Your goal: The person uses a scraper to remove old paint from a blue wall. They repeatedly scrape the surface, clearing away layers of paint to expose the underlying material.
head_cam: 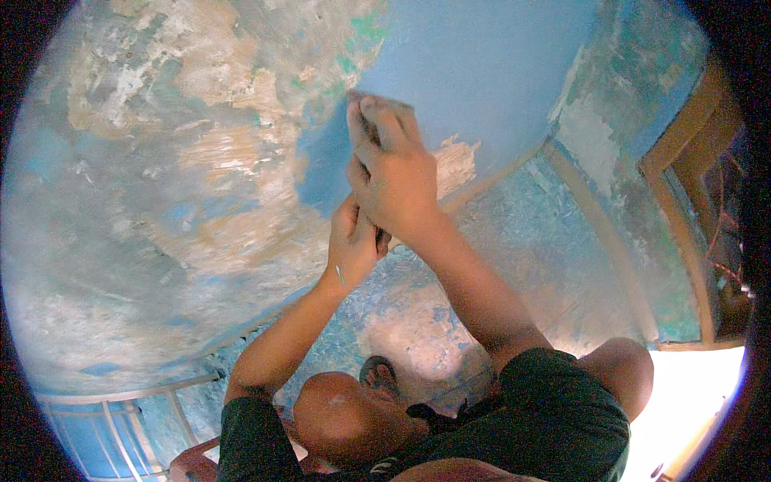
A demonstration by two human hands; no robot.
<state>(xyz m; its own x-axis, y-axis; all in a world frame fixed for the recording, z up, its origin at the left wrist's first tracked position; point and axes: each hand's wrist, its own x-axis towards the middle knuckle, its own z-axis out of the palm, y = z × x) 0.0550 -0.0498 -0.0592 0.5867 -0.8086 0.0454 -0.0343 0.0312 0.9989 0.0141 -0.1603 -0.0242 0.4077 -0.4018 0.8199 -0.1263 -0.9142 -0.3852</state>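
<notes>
Both my hands are raised together against a wall whose blue paint is partly gone. My right hand grips a scraper, its flat edge against the wall where blue paint meets bare, patchy plaster. My left hand is just below, its fingers closed around the lower part of the same tool, mostly hidden by the hands. A tan bare patch shows in the blue paint right beside my right hand.
Paint flakes cover the floor around my sandalled foot. A wooden frame borders an opening at the right. Pale metal railings stand at the lower left. Bright light enters at the lower right. Another person's limb cannot be told apart there.
</notes>
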